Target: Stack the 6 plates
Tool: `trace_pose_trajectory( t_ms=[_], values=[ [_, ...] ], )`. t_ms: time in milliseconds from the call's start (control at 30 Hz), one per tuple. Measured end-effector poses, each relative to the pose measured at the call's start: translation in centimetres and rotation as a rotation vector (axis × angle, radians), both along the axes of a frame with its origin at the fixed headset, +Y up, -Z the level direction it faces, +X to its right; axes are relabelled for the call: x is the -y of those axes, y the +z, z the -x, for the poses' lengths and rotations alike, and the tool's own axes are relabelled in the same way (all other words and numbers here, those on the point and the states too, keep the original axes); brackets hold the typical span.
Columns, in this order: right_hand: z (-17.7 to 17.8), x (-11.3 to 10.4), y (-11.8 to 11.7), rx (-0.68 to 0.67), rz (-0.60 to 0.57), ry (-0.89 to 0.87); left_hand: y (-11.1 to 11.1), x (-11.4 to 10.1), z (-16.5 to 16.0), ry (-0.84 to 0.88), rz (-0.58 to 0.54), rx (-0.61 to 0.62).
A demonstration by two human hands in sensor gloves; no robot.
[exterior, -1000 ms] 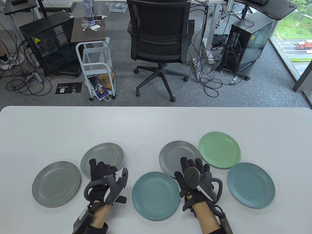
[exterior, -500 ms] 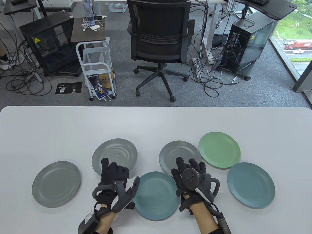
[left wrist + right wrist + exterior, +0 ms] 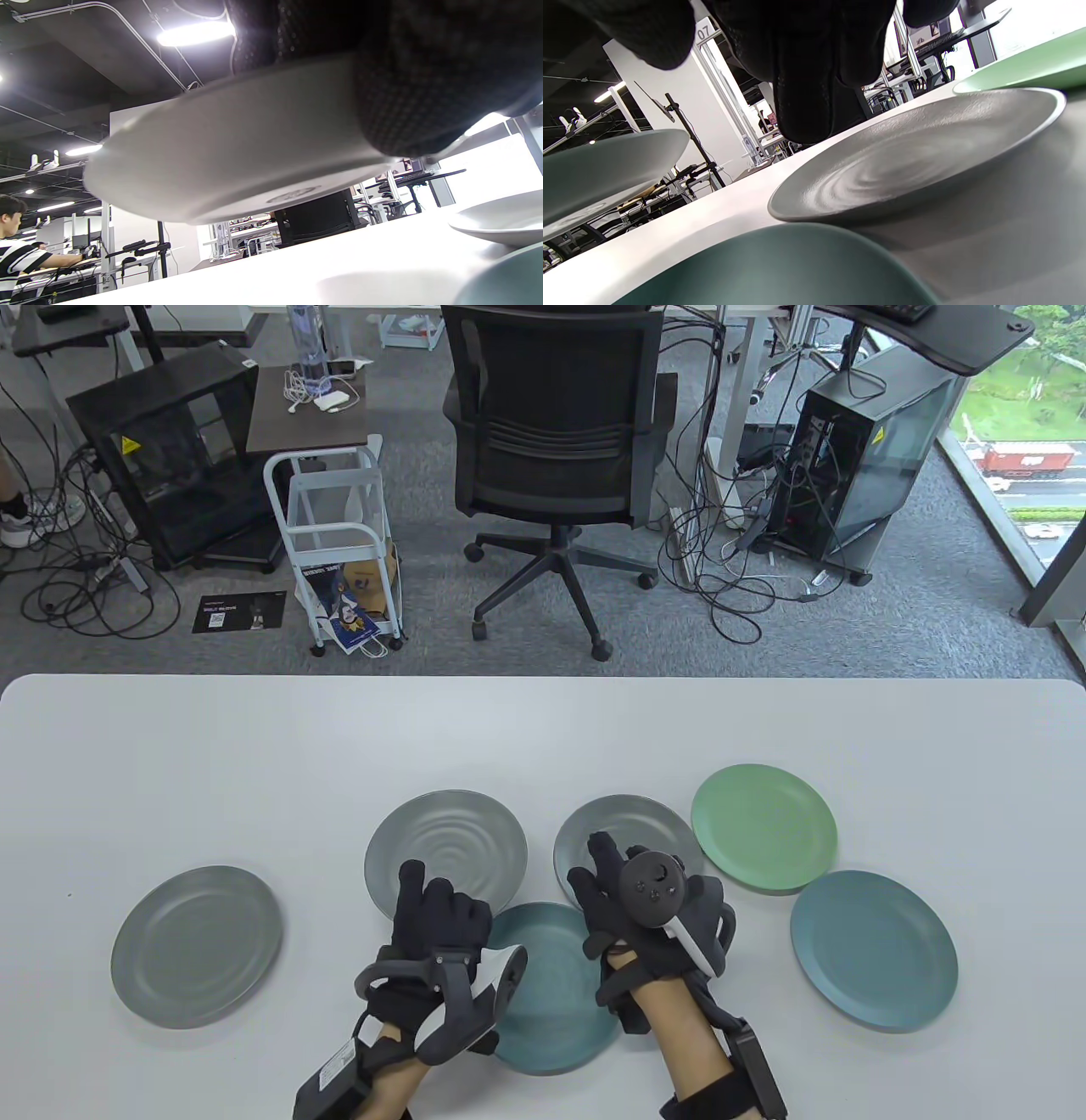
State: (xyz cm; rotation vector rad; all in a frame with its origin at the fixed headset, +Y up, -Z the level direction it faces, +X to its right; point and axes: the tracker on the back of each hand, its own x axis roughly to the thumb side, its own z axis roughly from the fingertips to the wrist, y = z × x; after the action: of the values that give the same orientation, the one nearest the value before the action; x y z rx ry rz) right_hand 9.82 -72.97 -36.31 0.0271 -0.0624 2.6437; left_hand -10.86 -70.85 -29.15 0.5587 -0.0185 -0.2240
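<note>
My left hand (image 3: 439, 909) grips the near rim of a light grey plate (image 3: 445, 844) and holds it off the table; the left wrist view shows its underside (image 3: 237, 148) with my gloved fingers (image 3: 424, 84) on it. Its near edge hangs over a teal plate (image 3: 556, 993) at front centre. My right hand (image 3: 615, 882) is open and empty, fingers above the near edge of a dark grey plate (image 3: 632, 827), apart from it in the right wrist view (image 3: 912, 161). A second grey plate (image 3: 195, 946) lies at the left, a green plate (image 3: 764, 840) and a blue plate (image 3: 874, 950) at the right.
The plates lie on a white table (image 3: 543, 729) whose far half is bare. Beyond its far edge stand an office chair (image 3: 556, 432) and a white cart (image 3: 335, 534) on the floor.
My left hand has carried the light grey plate to the right, from beside the left grey plate to over the teal plate's edge. My right hand has shifted a little left and forward.
</note>
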Motion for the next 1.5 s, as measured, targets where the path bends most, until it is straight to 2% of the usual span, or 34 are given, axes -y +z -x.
trace_pose_trajectory(
  t_ms=[233, 400, 700, 833, 933, 1067, 1267, 1500],
  values=[
    [0.7, 0.7, -0.1, -0.013, 0.019, -0.061, 0.6, 0.2, -1.4, -0.008, -0.002, 0.048],
    [0.7, 1.2, -0.2, -0.008, 0.054, -0.197, 1.1, 0.3, -2.3, -0.026, -0.008, 0.089],
    [0.3, 1.7, -0.2, 0.031, 0.063, -0.258, 1.9, 0.6, -3.6, -0.053, -0.019, 0.155],
    [0.0, 2.2, -0.2, 0.045, 0.106, -0.363, 2.3, 0.7, -4.1, -0.066, -0.029, 0.18],
    [-0.4, 2.5, 0.0, 0.086, 0.097, -0.431, 2.4, 0.8, -4.2, -0.063, -0.03, 0.196],
    [-0.9, 2.4, 0.1, 0.115, 0.068, -0.424, 2.5, 1.2, -4.2, -0.094, -0.019, 0.224],
    [-1.6, 2.4, 0.4, 0.124, 0.046, -0.379, 2.1, 0.7, -2.7, 0.063, 0.098, 0.332],
    [-2.3, 2.4, 0.7, 0.085, 0.083, -0.355, 0.6, -0.3, 1.6, 0.313, 0.157, 0.232]
  ],
)
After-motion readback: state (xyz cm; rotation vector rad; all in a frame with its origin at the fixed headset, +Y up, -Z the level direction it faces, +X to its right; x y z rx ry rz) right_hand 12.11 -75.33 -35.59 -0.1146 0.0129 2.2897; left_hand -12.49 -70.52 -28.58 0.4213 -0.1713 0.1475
